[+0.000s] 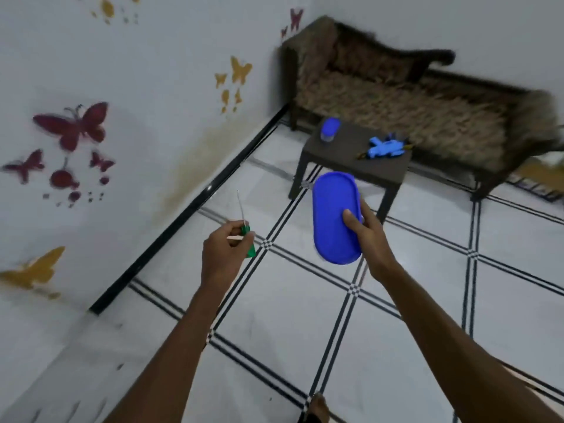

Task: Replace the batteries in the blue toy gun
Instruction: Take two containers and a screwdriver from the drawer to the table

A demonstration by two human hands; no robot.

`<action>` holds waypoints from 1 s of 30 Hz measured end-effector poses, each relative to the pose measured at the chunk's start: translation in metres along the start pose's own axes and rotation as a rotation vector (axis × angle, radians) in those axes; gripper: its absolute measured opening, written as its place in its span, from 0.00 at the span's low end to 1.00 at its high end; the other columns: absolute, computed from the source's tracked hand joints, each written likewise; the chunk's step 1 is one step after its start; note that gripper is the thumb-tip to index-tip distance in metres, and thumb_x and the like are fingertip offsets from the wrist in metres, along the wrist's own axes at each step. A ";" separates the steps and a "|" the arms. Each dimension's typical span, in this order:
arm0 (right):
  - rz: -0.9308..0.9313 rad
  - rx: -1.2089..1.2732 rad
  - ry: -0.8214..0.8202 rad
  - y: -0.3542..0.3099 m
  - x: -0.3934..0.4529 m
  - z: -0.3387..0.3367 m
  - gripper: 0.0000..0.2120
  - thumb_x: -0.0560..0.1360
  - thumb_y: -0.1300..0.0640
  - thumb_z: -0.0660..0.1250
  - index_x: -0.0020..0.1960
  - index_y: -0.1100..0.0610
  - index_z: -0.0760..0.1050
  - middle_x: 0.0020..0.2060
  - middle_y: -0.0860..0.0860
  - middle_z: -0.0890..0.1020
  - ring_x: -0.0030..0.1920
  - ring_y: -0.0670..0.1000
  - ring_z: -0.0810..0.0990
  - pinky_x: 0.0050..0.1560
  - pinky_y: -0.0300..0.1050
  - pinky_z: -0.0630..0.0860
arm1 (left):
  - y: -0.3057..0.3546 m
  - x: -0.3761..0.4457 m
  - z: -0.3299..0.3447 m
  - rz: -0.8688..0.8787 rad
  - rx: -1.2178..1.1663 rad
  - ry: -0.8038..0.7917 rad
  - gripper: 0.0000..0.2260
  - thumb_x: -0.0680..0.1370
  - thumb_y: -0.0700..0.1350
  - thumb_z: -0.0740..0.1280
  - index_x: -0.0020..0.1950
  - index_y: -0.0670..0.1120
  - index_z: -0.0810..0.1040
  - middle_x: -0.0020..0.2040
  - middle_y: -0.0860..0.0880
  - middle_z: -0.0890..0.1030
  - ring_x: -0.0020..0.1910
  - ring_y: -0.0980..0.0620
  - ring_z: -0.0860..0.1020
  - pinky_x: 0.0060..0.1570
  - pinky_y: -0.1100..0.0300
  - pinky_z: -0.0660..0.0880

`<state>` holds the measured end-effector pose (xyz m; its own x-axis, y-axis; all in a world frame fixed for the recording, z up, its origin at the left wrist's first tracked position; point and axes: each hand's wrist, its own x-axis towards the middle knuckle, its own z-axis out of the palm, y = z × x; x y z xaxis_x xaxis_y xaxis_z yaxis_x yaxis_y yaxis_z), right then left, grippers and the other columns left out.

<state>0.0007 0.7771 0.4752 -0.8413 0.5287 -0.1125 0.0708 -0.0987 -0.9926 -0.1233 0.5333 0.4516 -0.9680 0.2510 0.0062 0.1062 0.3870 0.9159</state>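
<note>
The blue toy gun (pixel 385 148) lies on a small dark table (pixel 366 169) ahead of me, far from both hands. My left hand (pixel 224 248) is closed on a green-handled screwdriver (pixel 245 227), its thin shaft pointing up. My right hand (pixel 370 230) grips a blue oval container lid (pixel 335 218) by its right edge, thumb on top, held in the air over the floor. A small container with a blue lid (pixel 330 130) stands on the table's far left corner. No batteries are visible.
A brown patterned sofa (pixel 412 96) stands against the walls behind the table. The left wall carries butterfly stickers (pixel 74 125). White floor tiles with black stripes (pixel 305 300) stretch between me and the table. My foot (pixel 317 406) shows at the bottom.
</note>
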 end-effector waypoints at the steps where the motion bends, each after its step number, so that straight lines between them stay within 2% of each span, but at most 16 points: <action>1: -0.004 0.000 0.028 -0.005 0.007 -0.020 0.18 0.81 0.52 0.65 0.69 0.42 0.70 0.60 0.46 0.82 0.56 0.49 0.83 0.46 0.41 0.81 | 0.013 0.008 0.021 0.009 -0.008 -0.027 0.09 0.74 0.46 0.73 0.54 0.50 0.82 0.42 0.57 0.82 0.39 0.62 0.81 0.42 0.60 0.82; 5: -0.027 0.010 0.160 -0.025 0.045 -0.106 0.21 0.81 0.52 0.65 0.74 0.47 0.68 0.58 0.47 0.83 0.52 0.48 0.85 0.43 0.40 0.81 | 0.067 0.047 0.114 0.043 -0.024 -0.145 0.11 0.74 0.49 0.73 0.55 0.48 0.82 0.46 0.53 0.83 0.42 0.54 0.83 0.43 0.50 0.83; 8: -0.051 0.038 0.212 -0.032 0.078 -0.154 0.21 0.81 0.52 0.65 0.73 0.46 0.69 0.58 0.47 0.83 0.54 0.50 0.84 0.45 0.43 0.82 | 0.094 0.083 0.174 0.082 0.000 -0.206 0.12 0.74 0.49 0.74 0.56 0.48 0.82 0.48 0.51 0.83 0.45 0.50 0.83 0.44 0.49 0.83; 12: -0.046 0.054 0.277 -0.033 0.138 -0.201 0.19 0.80 0.50 0.65 0.71 0.43 0.70 0.59 0.48 0.82 0.56 0.52 0.84 0.45 0.45 0.82 | 0.114 0.141 0.245 0.109 0.045 -0.260 0.12 0.73 0.50 0.74 0.55 0.48 0.82 0.47 0.52 0.84 0.45 0.51 0.83 0.45 0.49 0.82; 16: -0.031 0.057 0.308 -0.033 0.209 -0.230 0.16 0.80 0.51 0.65 0.66 0.40 0.70 0.58 0.50 0.82 0.53 0.51 0.84 0.41 0.41 0.81 | 0.126 0.205 0.305 0.124 0.070 -0.268 0.13 0.73 0.49 0.74 0.55 0.47 0.82 0.47 0.52 0.83 0.45 0.52 0.82 0.46 0.49 0.82; 20: 0.018 0.062 0.317 -0.032 0.290 -0.247 0.19 0.81 0.53 0.64 0.72 0.45 0.68 0.58 0.49 0.82 0.48 0.46 0.85 0.39 0.37 0.79 | 0.137 0.279 0.352 0.107 0.118 -0.294 0.13 0.73 0.49 0.74 0.56 0.48 0.82 0.47 0.51 0.83 0.46 0.52 0.82 0.47 0.50 0.82; 22: 0.033 0.052 0.321 -0.033 0.336 -0.256 0.22 0.81 0.52 0.64 0.74 0.46 0.66 0.59 0.51 0.82 0.49 0.47 0.84 0.38 0.37 0.79 | 0.146 0.320 0.371 0.098 0.136 -0.303 0.12 0.74 0.49 0.73 0.56 0.49 0.82 0.46 0.52 0.83 0.46 0.52 0.82 0.47 0.49 0.82; 27: 0.082 0.046 0.328 -0.029 0.428 -0.272 0.21 0.81 0.52 0.65 0.73 0.46 0.68 0.60 0.50 0.81 0.53 0.50 0.84 0.41 0.40 0.81 | 0.165 0.399 0.416 0.086 0.137 -0.297 0.12 0.73 0.47 0.74 0.56 0.48 0.83 0.44 0.52 0.84 0.43 0.55 0.82 0.47 0.55 0.81; 30: 0.131 0.034 0.324 -0.011 0.496 -0.288 0.23 0.81 0.50 0.65 0.74 0.47 0.67 0.61 0.49 0.81 0.55 0.52 0.83 0.46 0.47 0.83 | 0.167 0.449 0.453 0.090 0.159 -0.302 0.13 0.73 0.47 0.74 0.57 0.47 0.83 0.43 0.53 0.84 0.42 0.57 0.81 0.47 0.58 0.80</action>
<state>-0.2629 1.2829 0.4168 -0.6118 0.7495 -0.2528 0.1446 -0.2082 -0.9673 -0.4371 1.1129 0.4252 -0.8448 0.5320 -0.0570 0.2449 0.4792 0.8428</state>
